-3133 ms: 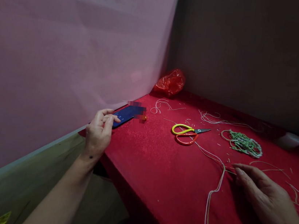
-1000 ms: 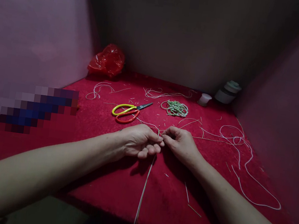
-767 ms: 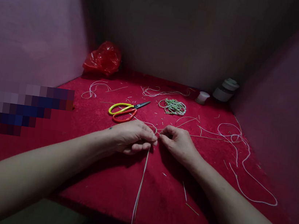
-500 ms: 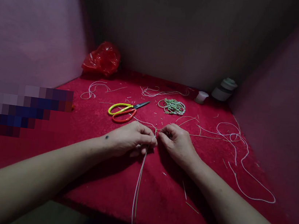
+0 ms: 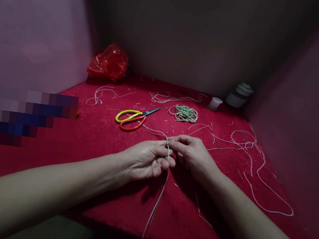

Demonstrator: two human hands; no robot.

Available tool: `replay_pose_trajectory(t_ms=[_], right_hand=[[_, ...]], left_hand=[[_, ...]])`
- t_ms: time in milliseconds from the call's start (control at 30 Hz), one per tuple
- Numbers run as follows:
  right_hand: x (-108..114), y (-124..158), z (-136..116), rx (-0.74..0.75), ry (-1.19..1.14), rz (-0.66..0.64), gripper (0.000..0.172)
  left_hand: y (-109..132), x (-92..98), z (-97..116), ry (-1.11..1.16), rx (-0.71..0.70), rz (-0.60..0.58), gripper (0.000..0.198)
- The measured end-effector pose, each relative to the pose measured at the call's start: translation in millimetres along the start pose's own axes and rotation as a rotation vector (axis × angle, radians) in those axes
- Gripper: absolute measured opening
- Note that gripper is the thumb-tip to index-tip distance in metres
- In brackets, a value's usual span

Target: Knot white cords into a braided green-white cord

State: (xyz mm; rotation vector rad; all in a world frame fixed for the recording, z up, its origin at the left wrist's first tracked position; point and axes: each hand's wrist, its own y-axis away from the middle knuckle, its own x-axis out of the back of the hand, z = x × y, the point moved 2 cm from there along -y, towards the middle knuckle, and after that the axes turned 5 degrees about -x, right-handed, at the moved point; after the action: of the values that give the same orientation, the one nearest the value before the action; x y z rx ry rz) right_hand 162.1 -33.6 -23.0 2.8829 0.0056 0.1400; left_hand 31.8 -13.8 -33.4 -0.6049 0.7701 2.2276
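Note:
A thin pale cord (image 5: 156, 207) hangs in two strands from between my hands, past the table's front edge. My left hand (image 5: 150, 159) is turned palm up, its fingers curled, with the cord running over them. Fingertips of my right hand (image 5: 192, 149) pinch the cord at a small greenish knotted part (image 5: 167, 140), touching the left fingertips. More strands lead away to the left and right of this point. Just beyond my hands lie scissors (image 5: 136, 118) with one yellow and one red handle. A bundle of green and white braided cord (image 5: 184, 113) rests behind them.
Loose white cords (image 5: 262, 164) sprawl over the right side of the red cloth (image 5: 85, 188), with short clippings scattered about. At the back are a red plastic bag (image 5: 111, 63), a small white spool (image 5: 215, 103) and a lidded jar (image 5: 239, 95). Walls close in both sides.
My left hand has rolled palm up, and my right hand has moved in to touch it, pinching the cord. The hanging strands have swung slightly to the right.

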Motion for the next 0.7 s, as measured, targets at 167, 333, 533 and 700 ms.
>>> replay_pose_trajectory(t_ms=[167,333,533,700], right_hand=[[0.7,0.5,4.5,-0.123,-0.14,-0.086,0.019],[7.9,-0.1,2.8,-0.142,-0.106,-0.103,0.017],[9.9,-0.7,2.5,-0.144,-0.113,-0.061,0.02],[9.0,-1.6,3.5,-0.154,-0.098,-0.059,0.018]], left_hand=[[-5.3,-6.1,-5.1,0.047,-0.007,-0.024,0.017],[10.1,-12.8,6.9,-0.354,0.246,-0.092,0.011],[38.2,23.3,65.9,-1.098,0.082,0.107,0.013],[68.4,42.3,111.1,-1.162,-0.078,0.335,0.016]])
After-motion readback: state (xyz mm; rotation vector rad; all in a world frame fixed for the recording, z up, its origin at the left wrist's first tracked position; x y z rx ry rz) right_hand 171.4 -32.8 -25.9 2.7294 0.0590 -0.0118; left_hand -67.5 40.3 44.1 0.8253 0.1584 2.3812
